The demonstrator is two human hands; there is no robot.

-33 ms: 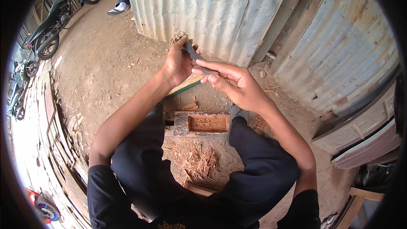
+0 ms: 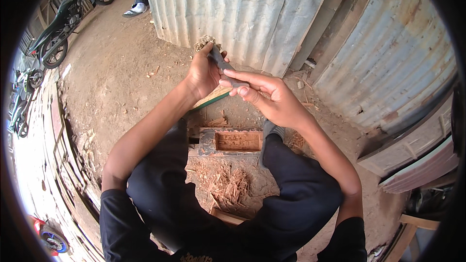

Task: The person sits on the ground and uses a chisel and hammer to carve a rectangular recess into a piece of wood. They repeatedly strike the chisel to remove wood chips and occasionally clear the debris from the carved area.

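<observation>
- From here I see corr. metal wall (image 2: 218,14) blocking way ahead; motorbike (image 2: 68,17) parked far L.
- Hollowed wood block (image 2: 208,143) sits betw. knees on dirt floor (image 2: 131,75), splintery shavings (image 2: 230,187) nearer.
- Smooth dk. grey tool (image 2: 218,58) spans hands above block; L hand (image 2: 204,73) grips far end by frayed tan clump (image 2: 204,41), R hand (image 2: 274,99) pinches near end.

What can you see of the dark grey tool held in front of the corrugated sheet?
The dark grey tool is long and narrow, apparently metal, with a smooth, matte look and a wider, flattish lower end. It slants from upper left to lower right, held off the ground. The left hand grips its upper part; the right hand's fingers touch its lower end. Fingers partly hide it. A frayed tan clump shows at its top; whether attached is unclear.
</observation>
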